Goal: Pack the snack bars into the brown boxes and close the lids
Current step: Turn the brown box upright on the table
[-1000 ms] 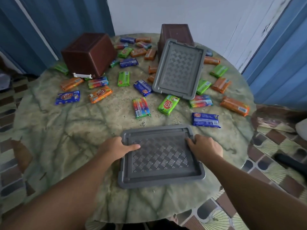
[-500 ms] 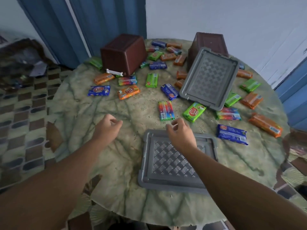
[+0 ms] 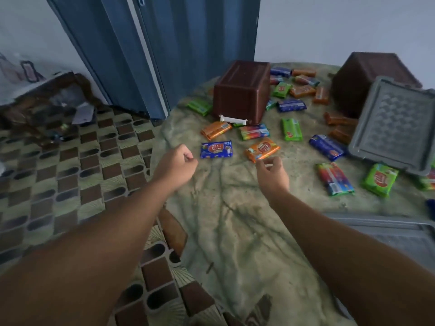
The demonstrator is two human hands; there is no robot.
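Observation:
Two brown boxes stand upside down on the round table: one at the back with a white latch, another at the far right. A grey lid leans against the right box. A second grey lid lies flat at the right edge of the view. Several snack bars lie scattered, among them a blue bar and an orange bar. My left hand is a loose empty fist just left of the blue bar. My right hand hovers just below the orange bar, fingers curled apart, holding nothing.
The green marbled table has its left edge just under my left forearm. Patterned floor tiles lie beyond it. A blue folding door stands behind the table. More bars lie around and behind the back box.
Both hands let go of the flat grey lid and moved forward and left toward the blue and orange bars. My view swung left, so the lid now sits at the lower right.

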